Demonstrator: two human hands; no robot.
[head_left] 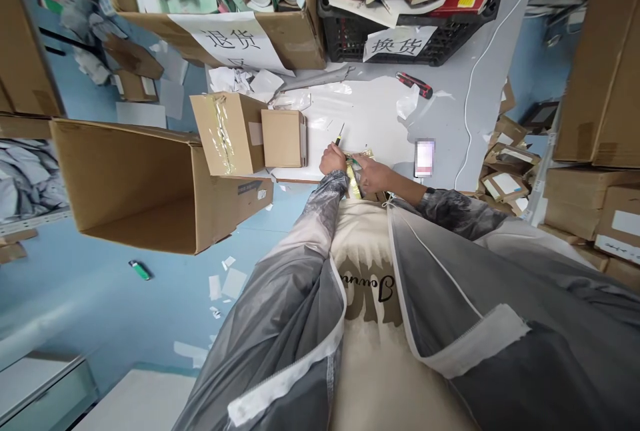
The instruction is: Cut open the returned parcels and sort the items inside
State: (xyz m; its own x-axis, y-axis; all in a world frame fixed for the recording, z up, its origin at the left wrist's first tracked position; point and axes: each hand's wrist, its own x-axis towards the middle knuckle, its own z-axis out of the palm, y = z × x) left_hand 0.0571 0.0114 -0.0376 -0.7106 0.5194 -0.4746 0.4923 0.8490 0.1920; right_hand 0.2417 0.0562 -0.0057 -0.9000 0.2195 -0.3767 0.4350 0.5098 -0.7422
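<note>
At the table's near edge, my left hand (333,159) is closed around a slim yellow-and-black tool (339,137) with a thin pointed metal tip. The tip points up and away from me; whether it is a knife or a screwdriver is too small to tell. Close against my body is a small package (354,184) with shiny yellowish tape, partly covered by my hands. My right hand (374,174) grips it from the right, its index finger stretched over the top. Something small and green shows by that fingertip.
Left of my hands stand two closed cartons, one taped (227,134), one smaller (283,138). A large open carton (135,181) lies further left. Behind are a filled cardboard box (295,37) and a black crate (345,37) of books. A red-black tool (414,84) and phone (425,157) lie right.
</note>
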